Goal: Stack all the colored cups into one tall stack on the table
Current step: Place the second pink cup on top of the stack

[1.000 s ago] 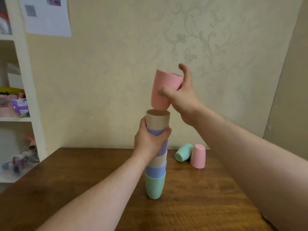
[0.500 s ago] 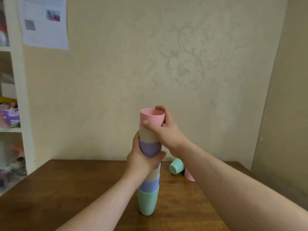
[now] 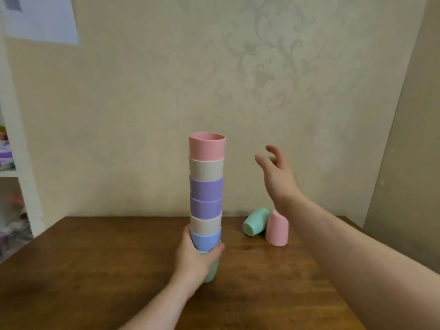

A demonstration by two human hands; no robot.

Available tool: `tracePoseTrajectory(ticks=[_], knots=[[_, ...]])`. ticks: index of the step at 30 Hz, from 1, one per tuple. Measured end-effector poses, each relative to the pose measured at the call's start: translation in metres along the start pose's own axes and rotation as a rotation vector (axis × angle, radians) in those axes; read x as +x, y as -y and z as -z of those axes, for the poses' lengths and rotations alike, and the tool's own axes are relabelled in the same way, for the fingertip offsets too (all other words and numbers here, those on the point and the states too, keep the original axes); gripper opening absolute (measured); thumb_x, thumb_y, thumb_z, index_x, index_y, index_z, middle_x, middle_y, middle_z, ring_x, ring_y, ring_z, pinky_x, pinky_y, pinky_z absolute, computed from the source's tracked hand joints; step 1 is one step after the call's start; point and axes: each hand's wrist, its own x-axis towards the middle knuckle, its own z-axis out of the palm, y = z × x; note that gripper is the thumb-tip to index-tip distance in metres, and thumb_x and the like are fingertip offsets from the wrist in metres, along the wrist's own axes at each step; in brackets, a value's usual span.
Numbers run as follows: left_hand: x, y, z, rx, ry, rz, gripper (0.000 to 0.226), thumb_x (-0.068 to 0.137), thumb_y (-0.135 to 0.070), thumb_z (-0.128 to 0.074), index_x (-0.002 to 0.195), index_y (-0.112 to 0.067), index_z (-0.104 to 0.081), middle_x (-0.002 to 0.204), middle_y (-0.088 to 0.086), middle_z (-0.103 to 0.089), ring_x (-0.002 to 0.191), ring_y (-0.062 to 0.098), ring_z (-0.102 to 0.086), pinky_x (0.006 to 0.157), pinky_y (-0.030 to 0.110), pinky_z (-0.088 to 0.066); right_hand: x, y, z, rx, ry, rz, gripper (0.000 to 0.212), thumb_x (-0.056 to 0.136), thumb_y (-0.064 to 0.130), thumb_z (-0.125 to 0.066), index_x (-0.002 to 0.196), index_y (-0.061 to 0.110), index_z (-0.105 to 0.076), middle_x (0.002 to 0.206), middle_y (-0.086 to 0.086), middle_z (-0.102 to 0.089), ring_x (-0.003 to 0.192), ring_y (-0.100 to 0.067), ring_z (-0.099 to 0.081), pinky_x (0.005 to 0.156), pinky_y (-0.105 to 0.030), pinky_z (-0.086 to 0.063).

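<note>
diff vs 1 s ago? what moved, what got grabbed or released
The right hand lowered the pink cup onto the stack, let go and pulled away to the right, now open. The left hand slid down to the stack's base. The mint cup and upside-down pink cup on the table stayed put.

A stack (image 3: 206,201) of 7 nested cups stands upright on the tabletop (image 3: 95,270), near its middle and in front of the wall (image 3: 142,115); the left hand (image 3: 194,259) wraps the stack's lowest part, its fingers (image 3: 218,248) curled around the right side. To the right of the stack and nearer the wall, 1 cup lying on its side (image 3: 254,222) touches 1 cup standing mouth-down (image 3: 277,231), which is just to its right; the right hand (image 3: 276,175) hangs in the air above these 2, apart from the stack. A shelf unit (image 3: 16,163) stands at the far left, and a sheet of paper (image 3: 40,19) is on the wall above it.
</note>
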Motion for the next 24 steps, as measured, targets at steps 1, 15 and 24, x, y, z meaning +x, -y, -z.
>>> tracePoseTrajectory(ticks=[1,15,24], knots=[[0.004,0.002,-0.002,-0.006,0.005,-0.009,0.081,0.072,-0.028,-0.101,0.134,-0.038,-0.050,0.115,-0.010,-0.073,0.100,0.015,-0.071,0.087,0.032,-0.052,0.010,-0.013,0.007,-0.147,-0.044,-0.030,0.059,0.098,0.040,-0.067,0.154,0.032,-0.051,0.141,-0.003,-0.061,0.128,-0.025,-0.059,0.094,-0.034,-0.048],[0.031,0.022,-0.018,-0.085,0.073,-0.012,0.073,0.068,-0.027,-0.100,0.126,-0.039,-0.058,0.113,-0.016,-0.077,0.094,-0.005,-0.074,0.084,0.025,-0.058,0.034,-0.166,0.032,-1.248,0.441,-0.220,0.058,0.096,0.020,-0.053,0.151,0.036,-0.042,0.163,-0.011,-0.017,0.131,-0.048,-0.056,0.108,-0.055,-0.050],[0.024,0.014,-0.010,-0.058,0.107,-0.003,0.078,0.075,-0.025,-0.099,0.134,-0.041,-0.051,0.121,-0.013,-0.074,0.106,0.006,-0.072,0.089,0.031,-0.056,-0.005,-0.144,0.032,-1.033,0.354,-0.383,0.091,0.070,0.050,-0.093,0.137,0.019,-0.041,0.138,-0.012,-0.055,0.122,-0.035,-0.062,0.097,-0.046,-0.055]])
